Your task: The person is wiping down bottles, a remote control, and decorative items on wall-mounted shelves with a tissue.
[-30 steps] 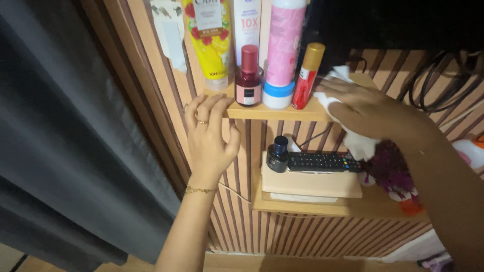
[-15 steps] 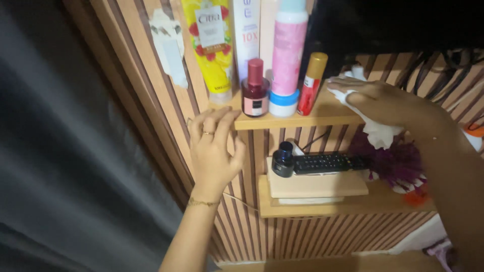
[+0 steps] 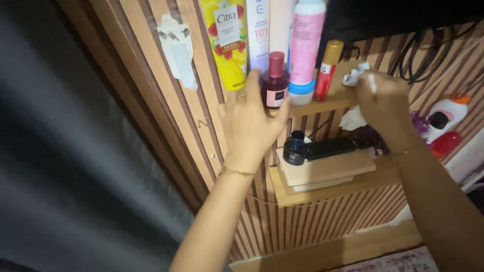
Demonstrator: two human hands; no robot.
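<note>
A wall of vertical wooden slats (image 3: 166,100), pale boards alternating with dark grooves, fills the middle of the view; a grey curtain (image 3: 65,166) hangs blurred along its left side; a torn patch of white tape (image 3: 177,43) clings to one slat. Two small wooden shelves jut from the wall; the upper shelf (image 3: 333,103) carries a row of upright containers (a yellow tube (image 3: 227,40), a white tube (image 3: 258,35), a tall pink-and-white bottle (image 3: 305,45) and a slim red spray can with a gold cap (image 3: 326,70)); the lower shelf (image 3: 327,189) holds a flat beige box (image 3: 327,168) with a black remote control (image 3: 335,147) and a small dark jar (image 3: 295,149) on top. The left hand (image 3: 249,126) reaches up with fingers spread and curled about a small dark red bottle (image 3: 275,80) at the front of the upper shelf, thumb touching its right side; whether it grips firmly I cannot tell. The right hand (image 3: 383,95) is closed around a crumpled white cloth (image 3: 355,98), held at the right end of the upper shelf. Black cables (image 3: 418,50) loop down the wall at upper right; a strip of wooden floor (image 3: 322,249) shows below.
</note>
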